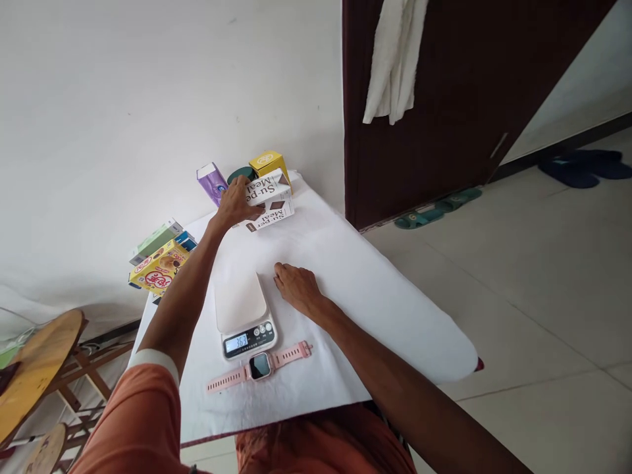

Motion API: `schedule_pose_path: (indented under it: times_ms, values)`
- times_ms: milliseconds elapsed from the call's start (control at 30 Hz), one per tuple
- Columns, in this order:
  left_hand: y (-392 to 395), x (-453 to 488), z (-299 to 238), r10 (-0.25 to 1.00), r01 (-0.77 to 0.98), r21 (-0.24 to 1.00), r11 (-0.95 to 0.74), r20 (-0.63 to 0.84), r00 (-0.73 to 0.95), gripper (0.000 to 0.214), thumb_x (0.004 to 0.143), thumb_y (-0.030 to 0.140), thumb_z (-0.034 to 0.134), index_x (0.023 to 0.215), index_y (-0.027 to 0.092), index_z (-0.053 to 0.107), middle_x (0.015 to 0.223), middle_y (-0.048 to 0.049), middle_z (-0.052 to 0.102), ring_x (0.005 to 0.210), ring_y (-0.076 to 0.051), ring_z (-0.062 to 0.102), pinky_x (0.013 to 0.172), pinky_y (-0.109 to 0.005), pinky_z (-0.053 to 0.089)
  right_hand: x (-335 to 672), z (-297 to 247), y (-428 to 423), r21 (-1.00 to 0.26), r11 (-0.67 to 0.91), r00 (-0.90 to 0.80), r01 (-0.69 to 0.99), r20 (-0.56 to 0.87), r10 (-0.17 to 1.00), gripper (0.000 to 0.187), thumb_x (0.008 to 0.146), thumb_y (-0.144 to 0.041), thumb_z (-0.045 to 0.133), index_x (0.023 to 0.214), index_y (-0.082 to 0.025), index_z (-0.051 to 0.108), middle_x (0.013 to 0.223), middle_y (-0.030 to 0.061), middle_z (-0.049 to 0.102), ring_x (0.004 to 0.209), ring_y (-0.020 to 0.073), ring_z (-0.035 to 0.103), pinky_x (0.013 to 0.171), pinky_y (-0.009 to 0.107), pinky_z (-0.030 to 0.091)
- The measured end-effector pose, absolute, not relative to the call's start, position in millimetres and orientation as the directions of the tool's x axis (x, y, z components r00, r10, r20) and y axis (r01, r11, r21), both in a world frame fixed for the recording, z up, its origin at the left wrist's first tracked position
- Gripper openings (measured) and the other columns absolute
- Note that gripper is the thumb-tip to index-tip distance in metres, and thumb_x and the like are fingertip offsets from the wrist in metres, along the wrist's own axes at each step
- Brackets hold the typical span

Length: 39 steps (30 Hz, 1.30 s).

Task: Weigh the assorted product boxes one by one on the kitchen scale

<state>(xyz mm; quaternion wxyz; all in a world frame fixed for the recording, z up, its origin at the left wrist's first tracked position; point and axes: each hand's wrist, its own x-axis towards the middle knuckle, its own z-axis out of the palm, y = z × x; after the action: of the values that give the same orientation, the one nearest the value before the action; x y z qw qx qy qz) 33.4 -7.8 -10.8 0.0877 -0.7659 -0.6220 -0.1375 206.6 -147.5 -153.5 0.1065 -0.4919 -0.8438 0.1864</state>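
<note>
My left hand (237,204) reaches to the far end of the white-covered table (375,289) and grips a white "Su-per Meal" box (269,186), which sits on a second box of the same kind (271,214). My right hand (296,286) lies flat on the cloth, fingers spread, just right of a small white kitchen scale (243,315). The scale's pan is bare and its display shows digits. A pink smartwatch (260,366) lies stretched out in front of the scale, near me.
A purple box (211,181), a dark green round tin (240,174) and a yellow box (269,162) stand at the table's far end. Yellow, green and blue cartons (160,260) crowd the left edge. Wooden stools (39,368) stand at left; a dark door (444,99) and slippers (437,207) are at right.
</note>
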Motion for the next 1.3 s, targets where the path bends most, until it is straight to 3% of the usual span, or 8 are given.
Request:
schedule_pose_path:
  times_ms: [200, 433, 667, 800, 933, 1067, 1300]
  values:
    - [-113.8, 22.8, 32.5, 0.881, 0.956, 0.093, -0.277, 0.422, 0.214, 0.066, 0.067, 0.04, 0.09, 0.121, 0.023, 0.058, 0.119, -0.0069, 0.069, 0.105, -0.028, 0.067, 0.095, -0.046, 0.057, 206.7, -151.6, -147.3, -0.444, 0.446, -0.497, 0.777, 0.003, 0.868, 0.031, 0.11, -0.025, 0.038, 0.129, -0.017, 0.062, 0.12, 0.0144, 0.076, 0.105, 0.0261, 0.075, 0.077, 0.033, 0.046]
    - [-226.3, -9.2, 23.4, 0.944, 0.969, 0.206, -0.139, 0.322, 0.067, 0.064, 0.065, 0.045, 0.092, 0.119, 0.027, 0.062, 0.11, -0.0042, 0.073, 0.096, -0.028, 0.069, 0.086, -0.047, 0.059, 206.2, -151.0, -148.3, -0.41, 0.445, -0.488, 0.796, 0.0, 0.873, 0.03, 0.108, -0.026, 0.041, 0.125, -0.017, 0.064, 0.123, 0.014, 0.076, 0.105, 0.0274, 0.072, 0.075, 0.034, 0.042]
    - [-240.4, -29.0, -2.1, 0.982, 0.967, 0.24, -0.085, 0.184, 0.04, 0.067, 0.068, 0.045, 0.091, 0.125, 0.028, 0.061, 0.123, -0.0068, 0.071, 0.112, -0.033, 0.068, 0.098, -0.051, 0.057, 206.9, -155.1, -149.6, -0.433, 0.434, -0.466, 0.79, 0.034, 0.884, 0.022, 0.107, -0.025, 0.045, 0.117, -0.02, 0.065, 0.115, 0.0092, 0.078, 0.098, 0.0236, 0.07, 0.072, 0.032, 0.036]
    - [-239.7, -28.0, 0.1, 0.985, 0.974, 0.196, -0.112, 0.15, 0.083, 0.074, 0.07, 0.047, 0.091, 0.134, 0.029, 0.058, 0.134, -0.0082, 0.066, 0.126, -0.036, 0.062, 0.108, -0.053, 0.052, 206.6, -156.2, -148.2, -0.453, 0.429, -0.463, 0.781, 0.039, 0.885, 0.021, 0.106, -0.025, 0.047, 0.113, -0.021, 0.066, 0.111, 0.0083, 0.079, 0.095, 0.0233, 0.07, 0.071, 0.032, 0.036]
    - [-244.7, -22.7, 0.8, 0.983, 0.985, 0.141, -0.096, 0.17, 0.072, 0.075, 0.071, 0.044, 0.092, 0.136, 0.027, 0.057, 0.135, -0.0089, 0.065, 0.13, -0.037, 0.059, 0.115, -0.057, 0.046, 206.1, -160.2, -146.4, -0.458, 0.437, -0.466, 0.774, 0.055, 0.883, 0.019, 0.105, -0.026, 0.049, 0.11, -0.021, 0.067, 0.108, 0.0087, 0.079, 0.095, 0.0244, 0.07, 0.071, 0.033, 0.036]
    - [-256.3, -32.6, 2.8, 0.98, 0.981, 0.171, -0.087, 0.193, 0.053, 0.067, 0.073, 0.038, 0.09, 0.131, 0.026, 0.059, 0.132, -0.0078, 0.068, 0.124, -0.033, 0.063, 0.109, -0.051, 0.052, 206.6, -166.4, -145.2, -0.468, 0.453, -0.465, 0.759, 0.096, 0.88, 0.018, 0.102, -0.025, 0.049, 0.105, -0.021, 0.067, 0.1, 0.0083, 0.078, 0.089, 0.0239, 0.069, 0.07, 0.033, 0.035]
    - [-287.7, -109.7, 15.6, 0.909, 0.978, 0.162, 0.132, 0.373, -0.185, 0.067, 0.072, 0.038, 0.088, 0.132, 0.029, 0.059, 0.13, -0.0065, 0.067, 0.118, -0.031, 0.064, 0.106, -0.052, 0.055, 207.1, -172.1, -145.7, -0.491, 0.49, -0.468, 0.72, 0.177, 0.866, 0.018, 0.098, -0.022, 0.048, 0.095, -0.023, 0.065, 0.087, 0.005, 0.075, 0.077, 0.0212, 0.064, 0.065, 0.032, 0.034]
